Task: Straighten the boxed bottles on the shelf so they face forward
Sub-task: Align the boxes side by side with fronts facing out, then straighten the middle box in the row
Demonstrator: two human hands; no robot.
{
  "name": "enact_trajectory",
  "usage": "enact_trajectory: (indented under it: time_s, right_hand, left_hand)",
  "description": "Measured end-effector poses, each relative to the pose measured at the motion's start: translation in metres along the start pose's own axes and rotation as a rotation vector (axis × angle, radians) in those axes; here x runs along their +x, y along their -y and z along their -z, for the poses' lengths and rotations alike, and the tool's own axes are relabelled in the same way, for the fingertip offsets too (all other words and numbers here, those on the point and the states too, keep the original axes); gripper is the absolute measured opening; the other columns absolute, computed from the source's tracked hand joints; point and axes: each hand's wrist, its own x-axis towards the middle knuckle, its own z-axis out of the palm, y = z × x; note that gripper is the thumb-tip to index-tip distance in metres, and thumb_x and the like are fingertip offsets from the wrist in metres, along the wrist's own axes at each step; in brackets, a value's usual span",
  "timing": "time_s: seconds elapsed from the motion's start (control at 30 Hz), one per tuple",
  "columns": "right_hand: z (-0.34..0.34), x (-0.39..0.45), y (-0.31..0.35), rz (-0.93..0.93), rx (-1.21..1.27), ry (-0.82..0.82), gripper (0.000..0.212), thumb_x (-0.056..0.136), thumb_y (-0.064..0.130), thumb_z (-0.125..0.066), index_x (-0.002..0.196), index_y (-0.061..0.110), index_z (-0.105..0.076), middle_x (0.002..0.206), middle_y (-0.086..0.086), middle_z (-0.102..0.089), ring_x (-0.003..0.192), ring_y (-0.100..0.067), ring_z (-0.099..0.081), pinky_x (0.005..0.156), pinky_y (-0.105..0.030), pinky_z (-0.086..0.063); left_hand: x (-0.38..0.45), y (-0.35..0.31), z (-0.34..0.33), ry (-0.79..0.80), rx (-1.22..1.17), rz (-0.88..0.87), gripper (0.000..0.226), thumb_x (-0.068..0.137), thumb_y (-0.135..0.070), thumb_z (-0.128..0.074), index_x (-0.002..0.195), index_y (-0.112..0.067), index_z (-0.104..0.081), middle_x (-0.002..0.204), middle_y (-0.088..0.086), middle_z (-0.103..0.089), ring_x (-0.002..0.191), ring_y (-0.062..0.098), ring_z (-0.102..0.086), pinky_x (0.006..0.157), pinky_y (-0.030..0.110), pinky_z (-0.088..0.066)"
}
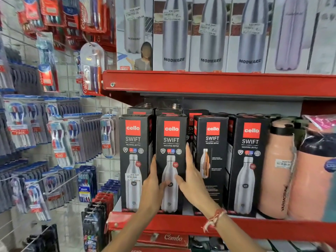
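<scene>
Head view showed a red shelf [254, 228] with four black boxed bottles in the front row, all upright, their long axis vertical; the second box from the left [171, 142] stood between both hands, its printed front turned toward the camera. The left hand [152, 186] pressed on its left edge, thumb across the front; the right hand [192, 177] grasped its right edge, fingers reaching up along the side — both were holding this box. The third box [211, 151] was turned a little to the left, showing its side panel; the fourth box [249, 160] also showed part of its left side; peach bottles [276, 170] stood just beside it.
</scene>
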Motion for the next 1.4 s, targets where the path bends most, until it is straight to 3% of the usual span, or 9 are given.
enact_trajectory:
  time_s: [0.17, 0.3, 0.43, 0.6, 0.93, 1.07, 1.17, 1.23, 1.4]
  right_hand:
    - [0.008, -0.023, -0.002, 0.087, -0.089, -0.347, 0.06, 0.09, 0.013, -0.06, 0.139, 0.038, -0.035, 0.13, 0.008, -0.054, 0.108, -0.003, -0.056, 0.091, -0.023, -0.052]
    - [0.004, -0.029, -0.015, -0.048, -0.435, -0.709, 0.076, 0.077, 0.024, -0.073, 0.142, 0.014, -0.036, 0.133, -0.015, -0.044, 0.115, -0.03, -0.043, 0.097, -0.036, -0.043]
    - [-0.003, -0.024, -0.029, -0.341, -0.507, -0.553, 0.114, 0.065, 0.04, -0.08, 0.15, 0.017, -0.008, 0.145, -0.024, -0.027, 0.118, -0.044, -0.041, 0.084, -0.056, -0.05]
    - [0.005, -0.032, -0.049, -0.218, -0.305, -0.481, 0.108, 0.076, 0.025, -0.074, 0.148, 0.037, 0.006, 0.147, -0.026, -0.019, 0.123, -0.046, -0.034, 0.097, -0.056, -0.042]
    - [0.108, -0.051, -0.045, 0.215, 0.118, -0.113, 0.106, 0.077, 0.031, -0.077, 0.146, 0.048, 0.002, 0.145, 0.014, -0.021, 0.14, 0.004, -0.017, 0.109, -0.009, -0.018]
    - [0.129, -0.042, -0.055, 0.197, 0.253, 0.139, 0.106, 0.079, 0.026, -0.074, 0.145, 0.049, 0.005, 0.157, 0.023, -0.008, 0.145, -0.002, -0.011, 0.119, -0.042, -0.021]
    - [0.122, -0.024, -0.057, 0.161, 0.144, 0.152, 0.114, 0.082, -0.002, -0.064, 0.141, 0.047, 0.02, 0.157, 0.023, 0.006, 0.142, 0.01, 0.0, 0.118, -0.022, -0.016]
    - [0.112, -0.016, -0.057, 0.11, 0.087, 0.1, 0.116, 0.081, -0.013, -0.057, 0.139, 0.043, 0.026, 0.156, 0.018, 0.011, 0.14, 0.008, 0.003, 0.102, 0.003, -0.018]
    - [0.09, -0.009, -0.071, 0.092, 0.073, 0.04, 0.113, 0.076, -0.023, -0.047, 0.142, 0.038, 0.021, 0.157, 0.015, 0.012, 0.135, 0.007, -0.002, 0.078, 0.01, -0.027]
  left_hand:
    - [-0.013, -0.003, 0.005, -0.108, 0.145, -0.002, 0.081, 0.09, 0.005, -0.051, 0.151, -0.026, -0.008, 0.145, 0.008, -0.046, 0.104, 0.021, -0.063, 0.071, 0.02, -0.043]
    - [-0.026, -0.014, 0.01, -0.237, 0.106, -0.225, 0.061, 0.089, 0.008, -0.051, 0.143, -0.018, -0.038, 0.138, -0.006, -0.043, 0.114, -0.004, -0.045, 0.091, 0.002, -0.037]
    - [-0.032, -0.024, -0.001, -0.208, 0.148, -0.356, 0.051, 0.086, 0.008, -0.057, 0.13, -0.017, -0.053, 0.126, 0.002, -0.052, 0.106, 0.011, -0.054, 0.086, 0.003, -0.04]
    - [-0.033, -0.039, -0.017, -0.162, 0.077, -0.243, 0.044, 0.088, -0.002, -0.06, 0.128, -0.019, -0.053, 0.118, 0.001, -0.06, 0.103, 0.018, -0.063, 0.089, 0.036, -0.053]
    - [-0.024, -0.091, -0.035, 0.064, -0.135, -0.252, 0.105, 0.076, -0.037, -0.074, 0.151, -0.032, -0.001, 0.155, -0.011, -0.031, 0.141, 0.004, -0.028, 0.113, 0.029, -0.03]
    - [-0.026, -0.095, -0.043, 0.09, -0.297, -0.253, 0.101, 0.081, -0.016, -0.072, 0.15, -0.034, 0.0, 0.141, -0.037, -0.026, 0.112, -0.037, -0.029, 0.088, -0.003, -0.033]
    - [-0.013, -0.084, -0.066, -0.014, -0.179, -0.254, 0.099, 0.083, -0.01, -0.069, 0.15, -0.038, -0.001, 0.117, -0.052, -0.048, 0.082, -0.022, -0.045, 0.08, 0.016, -0.047]
    - [-0.009, -0.078, -0.082, -0.081, -0.118, -0.214, 0.103, 0.084, -0.009, -0.068, 0.146, -0.047, 0.004, 0.099, -0.022, -0.068, 0.061, -0.011, -0.041, 0.064, 0.024, -0.049]
    - [-0.007, -0.065, -0.1, -0.114, -0.127, -0.109, 0.099, 0.086, -0.005, -0.063, 0.147, -0.043, 0.005, 0.051, -0.006, -0.043, 0.043, 0.007, -0.039, 0.044, 0.014, -0.034]
